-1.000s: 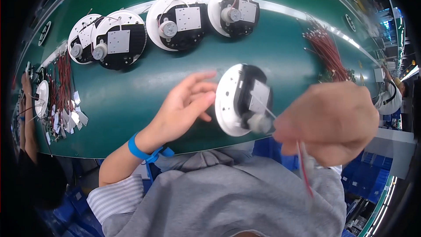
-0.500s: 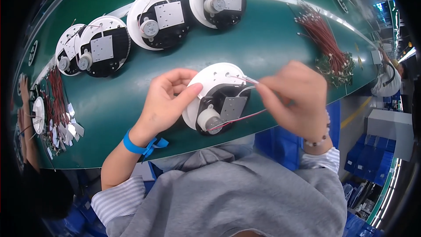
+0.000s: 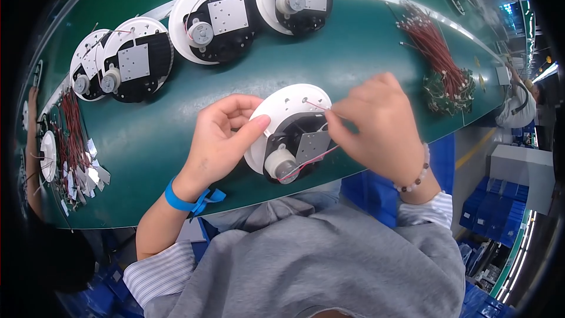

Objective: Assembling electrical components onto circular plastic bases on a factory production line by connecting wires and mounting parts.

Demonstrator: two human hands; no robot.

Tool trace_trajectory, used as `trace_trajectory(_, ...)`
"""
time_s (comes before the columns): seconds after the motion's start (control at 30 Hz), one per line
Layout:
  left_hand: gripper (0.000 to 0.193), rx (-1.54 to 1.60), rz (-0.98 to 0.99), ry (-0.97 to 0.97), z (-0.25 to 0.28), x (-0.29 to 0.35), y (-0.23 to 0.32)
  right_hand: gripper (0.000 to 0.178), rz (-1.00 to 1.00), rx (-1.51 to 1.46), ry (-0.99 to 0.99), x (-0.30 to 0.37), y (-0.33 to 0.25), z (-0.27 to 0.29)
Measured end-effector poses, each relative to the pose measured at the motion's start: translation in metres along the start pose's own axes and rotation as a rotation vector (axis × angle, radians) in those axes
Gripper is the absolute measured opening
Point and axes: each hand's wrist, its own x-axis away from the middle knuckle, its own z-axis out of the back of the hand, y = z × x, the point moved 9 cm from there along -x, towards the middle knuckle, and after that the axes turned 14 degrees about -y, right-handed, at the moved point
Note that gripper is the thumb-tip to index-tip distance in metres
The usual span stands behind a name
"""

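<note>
The right hand (image 3: 376, 132) has moved in closer to the disc (image 3: 282, 105), its fingertips now covering the wire ends that showed moments ago; joining the wires (image 3: 316, 105) looks under way, though whether they are mated is hidden. That hand pinches them narrowly. The left hand (image 3: 220, 141) still grips the disc's left rim, keeping it tilted near the table's (image 3: 147, 141) front edge.

The right hand (image 3: 376, 132) has neared the white disc (image 3: 278, 107).
</note>
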Motion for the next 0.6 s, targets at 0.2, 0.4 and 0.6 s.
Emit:
trace_trajectory(0.2,0.021,0.017,0.006,-0.001,-0.002,0.001,-0.001,0.006,0.025,-0.005,-0.039,-0.009,-0.002,-0.008)
trace_trajectory(0.4,0.022,0.039,-0.002,-0.024,-0.001,-0.007,-0.001,0.005,0.077,-0.025,-0.101,-0.016,0.003,-0.013)
trace_trajectory(0.6,0.022,0.054,-0.030,-0.090,0.003,-0.009,0.001,0.009,0.105,-0.025,-0.088,-0.027,0.000,-0.010)
